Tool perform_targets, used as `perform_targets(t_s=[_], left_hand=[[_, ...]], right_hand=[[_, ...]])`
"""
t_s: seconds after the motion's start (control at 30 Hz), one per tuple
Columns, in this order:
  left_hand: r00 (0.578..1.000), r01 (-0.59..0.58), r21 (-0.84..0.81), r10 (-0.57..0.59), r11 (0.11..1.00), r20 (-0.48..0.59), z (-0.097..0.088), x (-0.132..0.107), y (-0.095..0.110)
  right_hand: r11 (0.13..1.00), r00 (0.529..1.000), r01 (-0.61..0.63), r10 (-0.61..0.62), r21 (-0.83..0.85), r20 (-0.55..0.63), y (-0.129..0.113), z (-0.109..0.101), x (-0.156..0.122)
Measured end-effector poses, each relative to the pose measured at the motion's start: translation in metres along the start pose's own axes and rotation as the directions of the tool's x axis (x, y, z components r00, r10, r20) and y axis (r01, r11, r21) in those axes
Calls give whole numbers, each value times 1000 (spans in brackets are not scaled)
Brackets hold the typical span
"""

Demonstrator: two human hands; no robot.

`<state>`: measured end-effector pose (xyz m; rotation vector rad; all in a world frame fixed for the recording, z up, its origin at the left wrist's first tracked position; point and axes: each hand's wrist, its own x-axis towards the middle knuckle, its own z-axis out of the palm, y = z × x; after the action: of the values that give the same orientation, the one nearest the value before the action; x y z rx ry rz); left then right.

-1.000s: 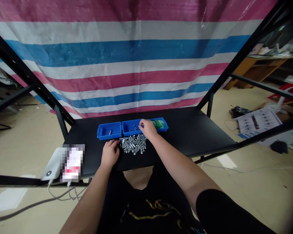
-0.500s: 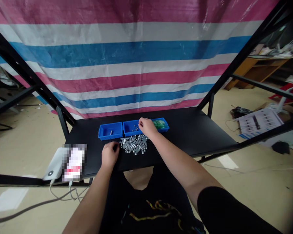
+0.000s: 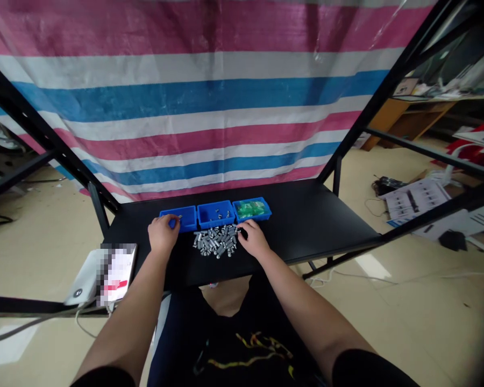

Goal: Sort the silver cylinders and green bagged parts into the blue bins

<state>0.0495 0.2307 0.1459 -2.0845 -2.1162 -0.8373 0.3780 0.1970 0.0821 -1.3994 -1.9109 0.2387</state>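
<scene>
My left hand [image 3: 163, 232] is over the front left part of the left blue bin [image 3: 189, 226], thumb and fingers drawn together. A small grey metal piece [image 3: 180, 216] shows by its fingertips; whether it is held or lies in the bin I cannot tell. At the right edge of a pile of small metal cylinders [image 3: 215, 242], my right hand [image 3: 254, 237] has its fingers bent in a pinch. What lies between those fingertips is too small to make out. The middle blue bin [image 3: 204, 224] contains several small metal parts [image 3: 219, 215].
The right blue bin [image 3: 262, 217] holds green plastic bags [image 3: 250, 208]. A white power bank [image 3: 83, 282] and a blurred phone [image 3: 116, 274] lie at the black table's [image 3: 306, 215] left end, with cables. Black frame posts [image 3: 336, 177] and a striped sheet [image 3: 221, 102] bound the table.
My left hand has moved from the pile's left side up to the left bin. My right hand has come back from the middle bin to the pile's right edge. The view has shifted slightly.
</scene>
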Motion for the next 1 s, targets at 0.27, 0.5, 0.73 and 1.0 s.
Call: perform_targets(t_s=[0.27, 0.5, 0.73, 1.0], left_hand=[[955, 50, 71, -69, 996, 288, -4, 26, -4], [998, -58, -79, 59, 995, 15, -2, -4, 2], [965, -241, -315, 261, 918, 24, 17, -74, 14], [913, -347, -273, 390, 897, 122, 24, -80, 13]], right_hand=[[998, 999, 31, -29, -61, 40, -2, 1, -1], [997, 996, 61, -58, -45, 68, 1, 2, -1], [998, 1000, -3, 2, 56, 6, -2, 0, -1], [997, 996, -52, 56, 62, -64, -29, 0, 62]])
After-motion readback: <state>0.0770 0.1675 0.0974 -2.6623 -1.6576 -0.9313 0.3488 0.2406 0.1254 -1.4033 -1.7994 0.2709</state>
